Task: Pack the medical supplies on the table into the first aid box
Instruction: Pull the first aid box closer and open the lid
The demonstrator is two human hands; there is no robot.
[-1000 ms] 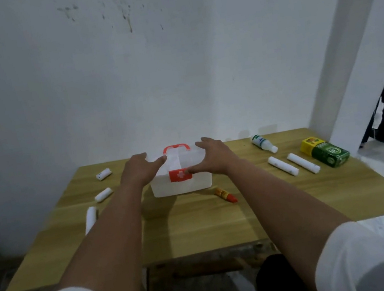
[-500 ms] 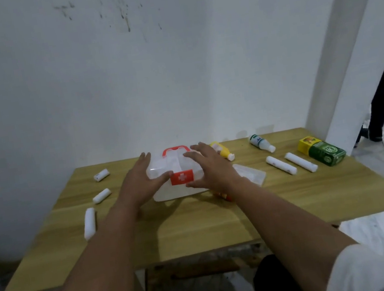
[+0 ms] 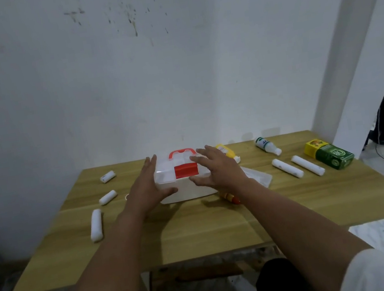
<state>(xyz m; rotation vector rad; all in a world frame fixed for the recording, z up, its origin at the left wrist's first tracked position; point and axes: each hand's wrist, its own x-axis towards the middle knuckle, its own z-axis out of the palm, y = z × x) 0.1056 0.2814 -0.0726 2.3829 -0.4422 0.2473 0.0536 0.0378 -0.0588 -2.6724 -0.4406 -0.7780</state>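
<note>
- Looking down through the head camera, I see the first aid box (image 3: 186,181) at the middle of the wooden table (image 3: 198,224), translucent white with a red handle (image 3: 181,152) and a red latch (image 3: 186,170), lid closed.
- My left hand (image 3: 145,190) lies flat against the box's left side, fingers spread and extended, thumb along the front lower edge; it grips nothing.
- My right hand (image 3: 217,170) rests over the box's right top corner, fingers splayed wide, thumb pointing toward the latch; nothing is clasped in it either.
- Left of the box, three white gauze rolls lie apart from one another: the far roll (image 3: 108,176), the middle roll (image 3: 108,197) and the near roll (image 3: 96,225).
- Just behind my right hand I see a yellow bottle (image 3: 227,153) on its side.
- A clear plastic packet (image 3: 257,177) lies beside the box's right end, partly hidden by my wrist.
- A small red-and-orange tube (image 3: 230,197) sits at the box's near right corner, under my forearm.
- Further right lie a white bottle (image 3: 267,145), two long white rolls (image 3: 287,168) (image 3: 307,165) side by side, and a green-and-yellow carton (image 3: 329,156) near the table's right edge.
</note>
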